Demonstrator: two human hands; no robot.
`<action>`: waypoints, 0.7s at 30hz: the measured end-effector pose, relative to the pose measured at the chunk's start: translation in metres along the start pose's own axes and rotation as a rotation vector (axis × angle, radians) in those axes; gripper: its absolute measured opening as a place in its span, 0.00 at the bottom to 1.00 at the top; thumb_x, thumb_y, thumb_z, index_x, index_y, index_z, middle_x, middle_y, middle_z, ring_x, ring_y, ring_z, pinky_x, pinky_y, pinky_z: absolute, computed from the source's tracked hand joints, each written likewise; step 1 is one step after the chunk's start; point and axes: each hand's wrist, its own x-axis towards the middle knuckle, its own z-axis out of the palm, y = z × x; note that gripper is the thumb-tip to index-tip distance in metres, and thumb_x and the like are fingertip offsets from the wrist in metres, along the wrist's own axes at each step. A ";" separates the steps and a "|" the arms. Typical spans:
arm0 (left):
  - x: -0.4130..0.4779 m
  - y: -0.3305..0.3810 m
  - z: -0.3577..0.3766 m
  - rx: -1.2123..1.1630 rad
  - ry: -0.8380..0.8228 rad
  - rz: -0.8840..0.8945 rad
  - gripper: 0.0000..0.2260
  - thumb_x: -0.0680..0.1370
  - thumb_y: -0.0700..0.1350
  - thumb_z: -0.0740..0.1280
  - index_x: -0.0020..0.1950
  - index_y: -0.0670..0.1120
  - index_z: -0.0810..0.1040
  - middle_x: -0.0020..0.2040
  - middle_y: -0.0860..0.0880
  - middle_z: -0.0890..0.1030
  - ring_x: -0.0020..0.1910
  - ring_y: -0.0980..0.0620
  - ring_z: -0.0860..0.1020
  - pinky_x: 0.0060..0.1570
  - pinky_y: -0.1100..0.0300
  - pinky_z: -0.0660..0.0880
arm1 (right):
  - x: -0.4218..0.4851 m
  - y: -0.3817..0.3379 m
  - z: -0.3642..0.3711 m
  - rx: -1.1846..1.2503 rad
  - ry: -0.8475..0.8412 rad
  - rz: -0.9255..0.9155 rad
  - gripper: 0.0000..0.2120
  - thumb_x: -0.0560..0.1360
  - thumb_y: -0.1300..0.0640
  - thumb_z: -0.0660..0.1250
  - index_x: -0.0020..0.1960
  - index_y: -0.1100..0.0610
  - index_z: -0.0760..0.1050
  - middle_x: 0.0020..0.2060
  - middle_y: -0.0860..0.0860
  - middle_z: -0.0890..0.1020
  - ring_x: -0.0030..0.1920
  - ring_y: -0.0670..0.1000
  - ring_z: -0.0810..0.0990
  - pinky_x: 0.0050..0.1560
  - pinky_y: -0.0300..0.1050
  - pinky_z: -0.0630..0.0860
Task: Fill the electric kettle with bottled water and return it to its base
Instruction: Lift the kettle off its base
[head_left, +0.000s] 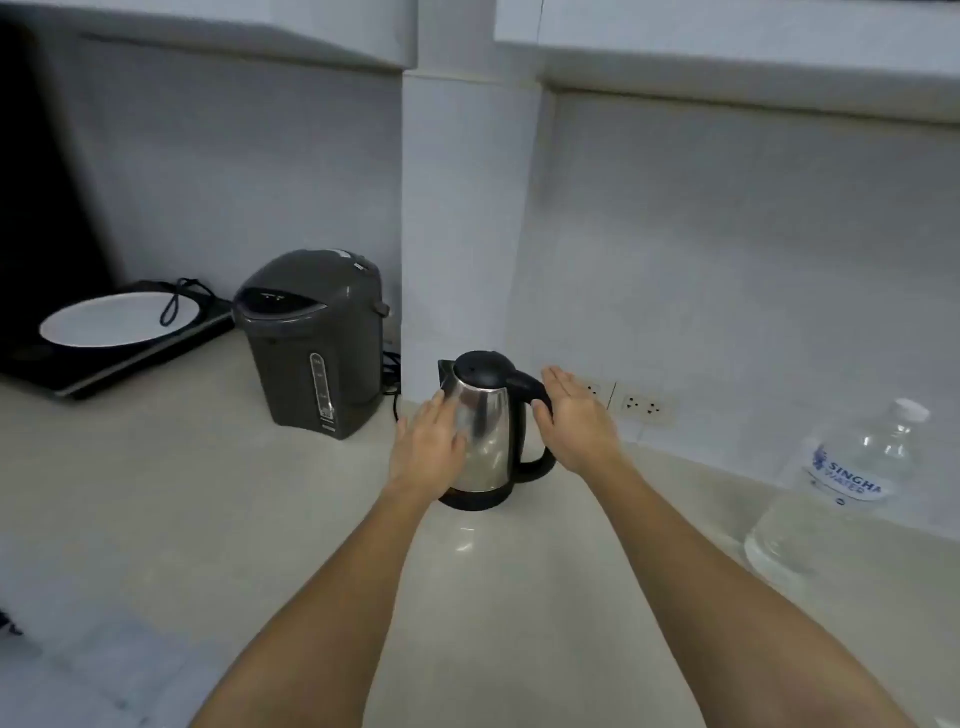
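Fingers (438, 408) of the left hand (426, 452) lie straight on the steel side of the kettle (491, 441); the right hand (576, 423), fingers also straight, is just beside its handle (527, 387).

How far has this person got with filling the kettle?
Nothing looks done yet: the kettle sits on its base, lid down, and the water bottle stands capped on the right. In hand: the left hand is at its steel side, the right hand beside the handle, fingers straight, neither gripping. Left: lifting, opening, pouring, returning it.
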 end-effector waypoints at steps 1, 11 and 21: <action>0.005 -0.004 0.003 -0.006 -0.004 0.001 0.24 0.82 0.47 0.56 0.78 0.47 0.57 0.78 0.47 0.58 0.76 0.49 0.59 0.74 0.48 0.55 | 0.005 -0.003 0.003 0.000 0.002 0.009 0.26 0.82 0.50 0.51 0.77 0.57 0.54 0.77 0.52 0.59 0.77 0.51 0.55 0.74 0.50 0.58; 0.037 -0.044 0.037 -0.162 -0.124 -0.021 0.34 0.81 0.59 0.55 0.80 0.46 0.44 0.80 0.49 0.47 0.79 0.52 0.48 0.75 0.51 0.48 | 0.039 -0.018 0.039 -0.037 0.039 0.064 0.25 0.82 0.51 0.52 0.77 0.56 0.54 0.78 0.51 0.57 0.78 0.50 0.53 0.75 0.48 0.55; 0.047 -0.059 0.058 -0.312 -0.151 -0.018 0.40 0.78 0.63 0.58 0.80 0.46 0.43 0.80 0.50 0.49 0.78 0.50 0.55 0.75 0.51 0.54 | 0.061 -0.037 0.051 -0.019 0.074 0.102 0.25 0.82 0.50 0.53 0.77 0.55 0.57 0.76 0.51 0.61 0.77 0.50 0.56 0.75 0.52 0.54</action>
